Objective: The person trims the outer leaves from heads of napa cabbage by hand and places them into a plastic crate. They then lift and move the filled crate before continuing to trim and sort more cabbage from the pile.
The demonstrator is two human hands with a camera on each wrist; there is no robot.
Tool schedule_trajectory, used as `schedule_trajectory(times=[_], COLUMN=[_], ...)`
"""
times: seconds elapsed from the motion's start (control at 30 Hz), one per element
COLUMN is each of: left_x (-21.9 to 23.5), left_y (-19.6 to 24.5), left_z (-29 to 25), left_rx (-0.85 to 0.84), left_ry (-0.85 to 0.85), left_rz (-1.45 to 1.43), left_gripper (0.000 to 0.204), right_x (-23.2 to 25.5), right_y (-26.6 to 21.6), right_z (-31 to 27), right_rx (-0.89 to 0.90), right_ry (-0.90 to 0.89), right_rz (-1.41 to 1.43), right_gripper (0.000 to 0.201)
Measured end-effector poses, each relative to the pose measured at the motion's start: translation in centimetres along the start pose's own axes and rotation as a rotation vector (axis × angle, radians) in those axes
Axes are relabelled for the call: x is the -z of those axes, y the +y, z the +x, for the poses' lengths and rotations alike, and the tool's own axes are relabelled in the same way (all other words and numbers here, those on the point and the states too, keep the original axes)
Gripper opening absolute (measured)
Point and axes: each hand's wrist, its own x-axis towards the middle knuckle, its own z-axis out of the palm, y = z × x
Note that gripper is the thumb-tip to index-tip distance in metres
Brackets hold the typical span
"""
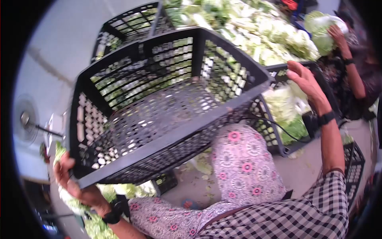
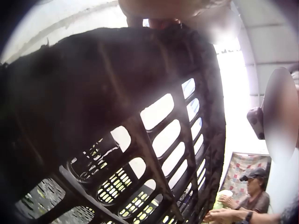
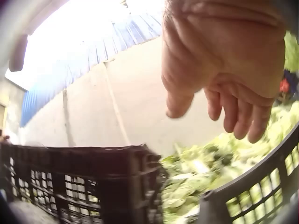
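Head view: an empty black slatted crate (image 1: 159, 107) is held tilted in the air over the person's lap, its open top turned towards the camera and its long axis running from lower left to upper right; the left hand (image 1: 73, 181) grips its lower-left corner, fingers curled round the rim; the right hand (image 1: 304, 81) hangs free beyond the crate's upper-right corner, near that corner but not touching it, fingers relaxed and holding nothing; the left hand is thus the only one on the crate, and the free corner lies to the left of the right hand's fingers (image 3: 233, 114). Behind and to the right stands a second crate (image 1: 286, 131) holding cabbages, and a heap of cabbages (image 1: 254, 32) lies beyond; a third crate (image 1: 127, 28) stands at the rear. Left wrist view: the crate wall (image 2: 140, 140) fills the frame, blurred; the gripping fingers are almost wholly cut off at the top edge. Right wrist view: the loose fingers show clearly; the crate rim below them (image 3: 261, 182) is only partly in frame. A second person (image 1: 350, 67) handles a cabbage at upper right.
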Motion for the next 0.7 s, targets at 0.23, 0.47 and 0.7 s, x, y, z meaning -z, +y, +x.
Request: schedule_trajectory(times=[0.23, 0.47, 0.7], left_x=[-0.8, -0.2, -0.1], left_y=[1.3, 1.7, 2.2], left_z=[0.8, 1.0, 1.4], left_rx=[-0.071, 0.125, 0.525], left_ry=[-0.047, -0.115, -0.138], left_rz=[-0.119, -0.350, -0.453], left_gripper=[0.052, 0.050, 0.074], right_x=[-6.9, -7.1, -8.3], right_y=[-2.5, -1.5, -7.8], right_z=[4.1, 7.4, 5.8], right_rx=[-0.068, -0.269, -0.238], right_ry=[-0.142, -0.432, -0.365], right_rz=[0.584, 0.712, 0.540], right_gripper=[0.056, 0.035, 0.042])
